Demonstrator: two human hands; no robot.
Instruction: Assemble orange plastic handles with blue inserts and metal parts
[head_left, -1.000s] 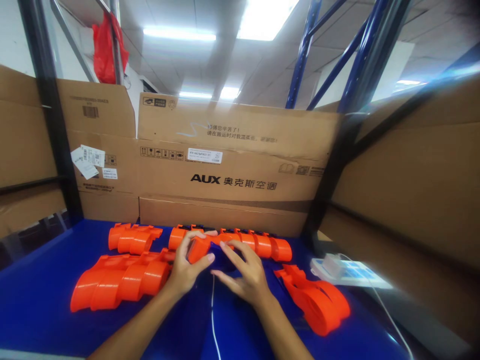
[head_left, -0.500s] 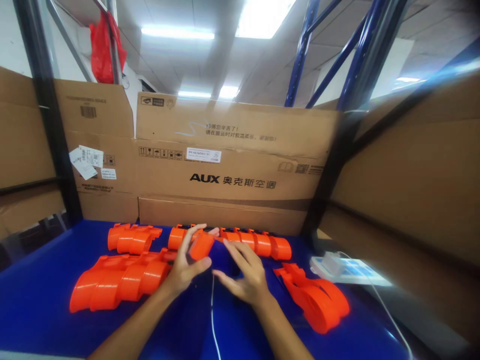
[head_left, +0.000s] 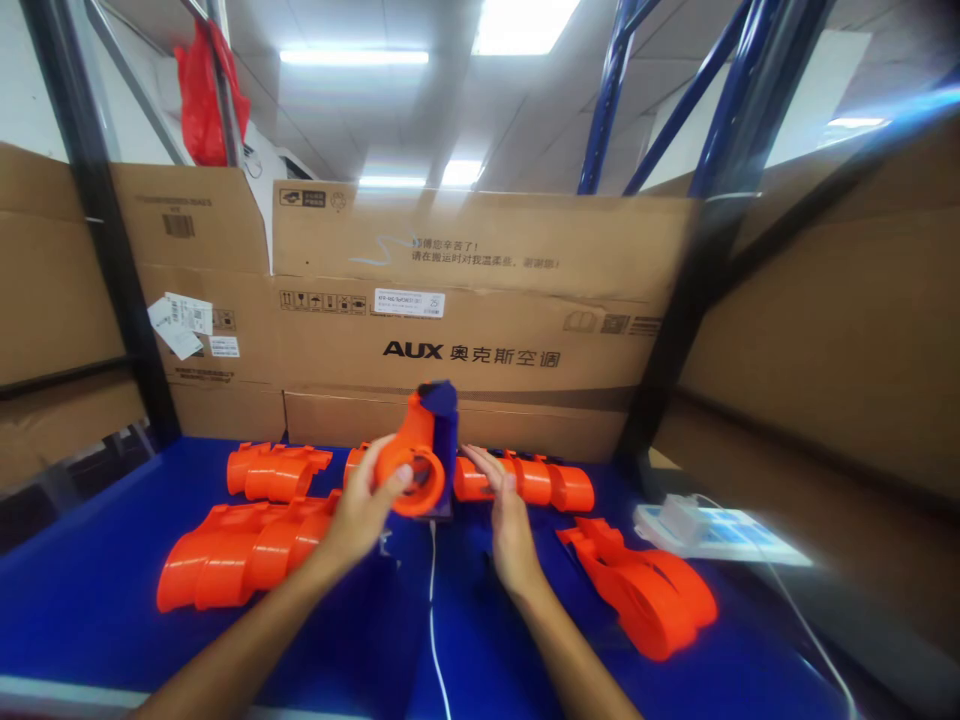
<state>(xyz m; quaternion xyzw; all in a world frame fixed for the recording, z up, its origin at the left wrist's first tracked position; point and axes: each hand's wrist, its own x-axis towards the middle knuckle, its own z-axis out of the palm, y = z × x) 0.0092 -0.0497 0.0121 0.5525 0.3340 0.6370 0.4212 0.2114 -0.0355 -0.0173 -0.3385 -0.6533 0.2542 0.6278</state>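
My left hand (head_left: 369, 505) is closed around an orange tape dispenser (head_left: 417, 470), a plastic part with a round ring below and a narrow arm above. The thumb lies across the ring. Against the dispenser's right side stands a dark blue-purple upright piece (head_left: 445, 440); I cannot tell whether the two are joined. My right hand (head_left: 511, 525) holds nothing; its fingers stretch forward, just right of the upright piece. Behind the hands lies a row of similar orange dispensers (head_left: 534, 482), partly covered by them.
More orange dispensers lie in a left front row (head_left: 244, 555), a left back row (head_left: 274, 473) and a right group (head_left: 652, 595) on the blue table surface (head_left: 82, 590). A white cable (head_left: 433, 620) runs toward me. A power strip (head_left: 727, 535) sits right; cardboard (head_left: 480, 280) walls the back.
My left hand has turned the orange dispenser so that its ring faces me and its arm points up. The dark blue-purple piece now shows upright. My right hand has straightened and shifted slightly right.
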